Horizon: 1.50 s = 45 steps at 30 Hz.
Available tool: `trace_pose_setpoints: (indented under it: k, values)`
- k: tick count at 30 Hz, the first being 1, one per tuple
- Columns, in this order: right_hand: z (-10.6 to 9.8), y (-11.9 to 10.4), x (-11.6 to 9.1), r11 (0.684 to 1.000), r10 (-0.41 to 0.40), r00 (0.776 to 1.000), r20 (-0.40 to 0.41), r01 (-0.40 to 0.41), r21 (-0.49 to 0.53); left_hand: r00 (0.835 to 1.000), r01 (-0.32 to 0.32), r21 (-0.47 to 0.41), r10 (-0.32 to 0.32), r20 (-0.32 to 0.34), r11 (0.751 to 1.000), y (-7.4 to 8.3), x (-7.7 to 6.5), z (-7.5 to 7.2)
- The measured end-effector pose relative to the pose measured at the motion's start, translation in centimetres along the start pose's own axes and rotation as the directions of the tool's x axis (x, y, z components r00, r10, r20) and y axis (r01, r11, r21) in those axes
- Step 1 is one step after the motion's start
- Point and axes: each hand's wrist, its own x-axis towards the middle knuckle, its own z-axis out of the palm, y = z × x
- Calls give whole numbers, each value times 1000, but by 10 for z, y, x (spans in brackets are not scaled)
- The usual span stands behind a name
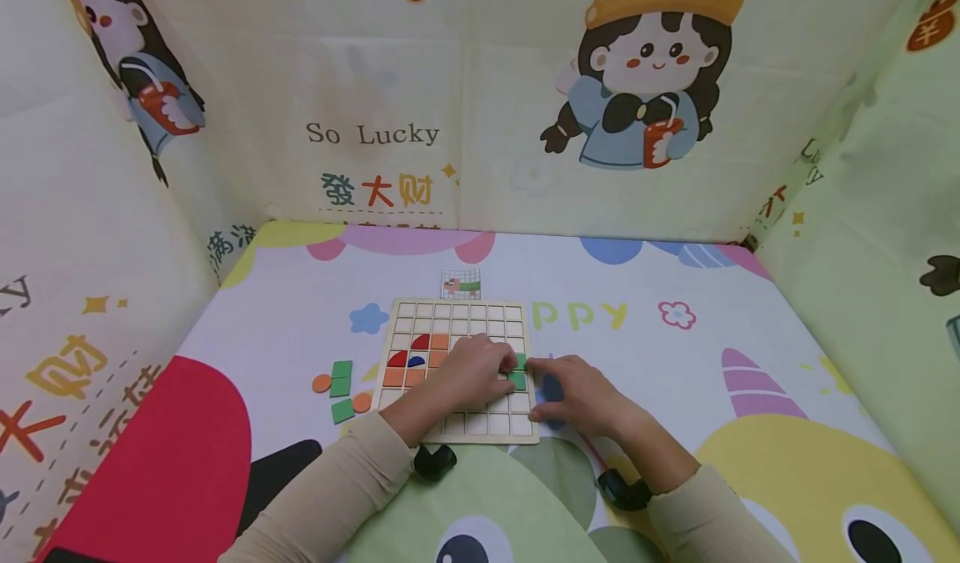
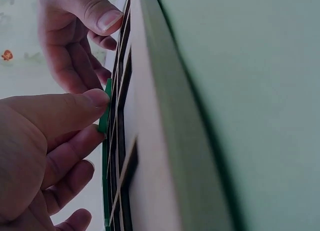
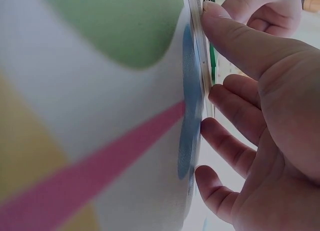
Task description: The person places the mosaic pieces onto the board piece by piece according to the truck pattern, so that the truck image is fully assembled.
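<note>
A wooden grid board [image 1: 465, 424] lies flat on the patterned cloth. Over its right half, my left hand [image 1: 472, 373] pinches a green square tile [image 2: 104, 111] between thumb and fingers, right at the board's surface. Part of a green tile [image 1: 517, 381] shows beside these fingertips near the right edge. My right hand [image 1: 588, 396] has its fingers spread loosely, thumb and fingertips at the board's right edge [image 3: 197, 28]. Orange squares [image 1: 393, 377], red quarter-round pieces [image 1: 422, 342] and a blue half-round piece [image 1: 416, 361] sit in cells left of my left hand, which hides the middle cells.
Left of the board lie loose green squares [image 1: 341, 369] and orange round pieces [image 1: 322, 383]. A small pattern card [image 1: 461, 284] rests behind the board's far edge. Printed cloth walls [image 1: 495, 87] enclose the back and sides.
</note>
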Motion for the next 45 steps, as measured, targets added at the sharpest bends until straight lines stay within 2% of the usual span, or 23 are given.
trace_pose_setpoints:
  k: [18,30,38,45]
  values:
    - [-1,0,-1,1000,7,1000,4,-7,6,1000,24,-23,-24,5,999,3,2,1]
    - [-2,-1,-1,1000,16,1000,4,-16,-2,994,107,-101,-106,14,989,0,-8,-23]
    - [-1,-1,0,1000,21,1000,6,-21,1,995,91,-118,-94,-21,989,-12,-21,-34]
    - [0,-1,0,1000,18,1000,6,-18,2,994,103,-87,-107,-34,991,-28,-32,-38]
